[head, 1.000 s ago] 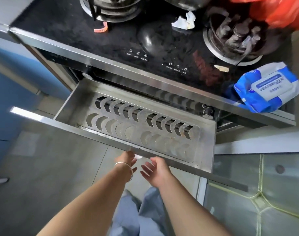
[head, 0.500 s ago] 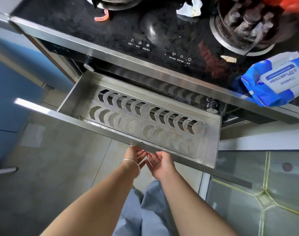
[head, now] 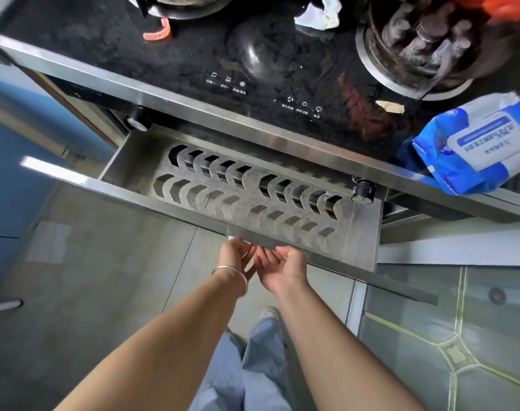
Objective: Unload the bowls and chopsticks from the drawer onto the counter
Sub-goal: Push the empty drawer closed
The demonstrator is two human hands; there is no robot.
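The steel drawer (head: 362, 232) under the stove stands partly pulled out. Its slotted metal rack (head: 247, 200) holds nothing; no bowls or chopsticks are in view. My left hand (head: 236, 252), with a silver bangle on the wrist, rests against the lower lip of the drawer front (head: 128, 195), fingers loosely bent. My right hand (head: 282, 266) is beside it, palm up and fingers spread, with the fingertips at the same lip. Neither hand holds anything.
Above the drawer is a black glass cooktop (head: 193, 54) with a dirty burner (head: 416, 40), a crumpled tissue (head: 321, 13) and an orange clip (head: 158, 32). A blue wipes pack (head: 472, 149) lies at the right. A blue cabinet (head: 3, 173) is at the left, with tiled floor below.
Both hands rose from below the drawer to its front lip. The drawer now sits further in under the stove, with the rear row of slots closer to the stove edge.
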